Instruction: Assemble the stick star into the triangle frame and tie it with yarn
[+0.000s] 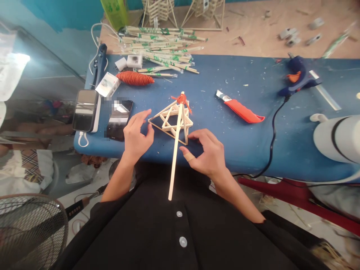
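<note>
One head-height view, forward and down, close over the blue tabletop (213, 73).

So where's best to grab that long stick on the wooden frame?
Probably the long stick is best taken near its free end, from the person's side: it juts out bare, while the far end meets the wooden frame at an orange tie.

Behind the stick frame (178, 127) lie chopsticks (168, 57); right of it, the knife (244, 110).
</note>
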A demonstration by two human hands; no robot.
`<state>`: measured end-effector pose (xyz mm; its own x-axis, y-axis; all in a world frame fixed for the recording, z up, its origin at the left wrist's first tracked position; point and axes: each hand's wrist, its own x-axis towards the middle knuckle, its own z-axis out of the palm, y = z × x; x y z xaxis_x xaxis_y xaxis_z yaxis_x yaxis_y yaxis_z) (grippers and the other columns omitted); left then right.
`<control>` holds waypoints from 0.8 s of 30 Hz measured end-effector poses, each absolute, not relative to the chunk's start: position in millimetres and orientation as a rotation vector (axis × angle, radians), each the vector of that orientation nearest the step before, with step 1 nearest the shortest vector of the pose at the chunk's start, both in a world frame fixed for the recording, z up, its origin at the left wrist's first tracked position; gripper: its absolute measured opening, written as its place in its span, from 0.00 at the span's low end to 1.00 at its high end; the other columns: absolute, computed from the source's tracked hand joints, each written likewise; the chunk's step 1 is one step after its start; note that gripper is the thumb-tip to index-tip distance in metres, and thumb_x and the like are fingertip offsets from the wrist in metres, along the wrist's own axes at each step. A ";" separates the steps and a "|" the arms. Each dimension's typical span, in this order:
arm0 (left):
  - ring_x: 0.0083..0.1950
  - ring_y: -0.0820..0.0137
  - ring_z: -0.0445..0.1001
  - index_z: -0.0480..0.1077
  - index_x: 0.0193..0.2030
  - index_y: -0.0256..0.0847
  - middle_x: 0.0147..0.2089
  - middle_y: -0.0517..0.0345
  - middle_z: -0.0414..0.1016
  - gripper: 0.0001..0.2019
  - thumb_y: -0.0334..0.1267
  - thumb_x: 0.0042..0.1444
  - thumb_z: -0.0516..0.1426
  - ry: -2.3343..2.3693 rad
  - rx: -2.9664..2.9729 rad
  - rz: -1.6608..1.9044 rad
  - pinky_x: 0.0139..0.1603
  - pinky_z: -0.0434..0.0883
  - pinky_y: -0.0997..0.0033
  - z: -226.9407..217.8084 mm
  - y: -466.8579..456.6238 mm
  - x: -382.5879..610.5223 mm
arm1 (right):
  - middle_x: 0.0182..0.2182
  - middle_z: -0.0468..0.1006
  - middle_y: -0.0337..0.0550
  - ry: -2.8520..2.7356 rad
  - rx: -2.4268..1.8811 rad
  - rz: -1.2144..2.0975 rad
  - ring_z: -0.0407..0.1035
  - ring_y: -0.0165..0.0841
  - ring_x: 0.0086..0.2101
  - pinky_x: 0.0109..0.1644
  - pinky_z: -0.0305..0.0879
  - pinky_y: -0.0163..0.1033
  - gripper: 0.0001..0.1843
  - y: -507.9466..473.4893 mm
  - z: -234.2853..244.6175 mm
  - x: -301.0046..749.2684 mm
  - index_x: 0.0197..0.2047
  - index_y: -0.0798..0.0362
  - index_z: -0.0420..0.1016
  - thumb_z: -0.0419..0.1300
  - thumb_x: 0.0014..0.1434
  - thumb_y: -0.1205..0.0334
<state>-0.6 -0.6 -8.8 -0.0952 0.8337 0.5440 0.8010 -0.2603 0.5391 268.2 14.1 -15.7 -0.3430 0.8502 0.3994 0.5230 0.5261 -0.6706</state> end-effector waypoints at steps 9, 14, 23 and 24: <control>0.68 0.49 0.83 0.57 0.87 0.51 0.69 0.45 0.84 0.60 0.43 0.51 0.80 1.613 1.887 1.028 0.73 0.78 0.44 -14.4 16.4 -5.8 | 0.56 0.84 0.59 -1.980 -1.276 0.728 0.81 0.46 0.42 0.48 0.87 0.58 0.35 26.4 -18.3 256.2 0.67 0.51 0.75 0.72 0.64 0.43; 0.65 0.49 0.85 0.62 0.84 0.50 0.66 0.47 0.86 0.54 0.41 0.54 0.79 1.637 1.808 0.991 0.73 0.77 0.43 -15.5 22.8 -7.3 | 0.56 0.84 0.58 -1.960 -1.297 0.759 0.81 0.45 0.41 0.49 0.88 0.59 0.33 29.0 -20.6 252.5 0.67 0.51 0.76 0.73 0.63 0.46; 0.67 0.49 0.85 0.64 0.83 0.49 0.66 0.46 0.87 0.51 0.41 0.55 0.78 1.606 1.779 1.039 0.75 0.78 0.43 -17.2 21.4 -9.0 | 0.58 0.83 0.61 -1.971 -1.262 0.763 0.83 0.49 0.48 0.51 0.88 0.59 0.32 29.3 -25.3 253.8 0.69 0.54 0.77 0.71 0.65 0.50; 0.66 0.50 0.86 0.65 0.83 0.48 0.66 0.46 0.87 0.50 0.41 0.55 0.78 1.595 1.785 1.063 0.73 0.79 0.45 -17.4 21.6 -8.9 | 0.59 0.83 0.61 -1.975 -1.257 0.759 0.83 0.49 0.49 0.51 0.88 0.59 0.32 29.6 -25.7 253.7 0.69 0.53 0.77 0.71 0.65 0.51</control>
<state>-8.9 21.6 -17.4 0.0003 0.9772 0.2125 0.5721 -0.1745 0.8014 253.7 29.6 -25.7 -0.3135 0.9225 0.2254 0.5341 0.3675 -0.7613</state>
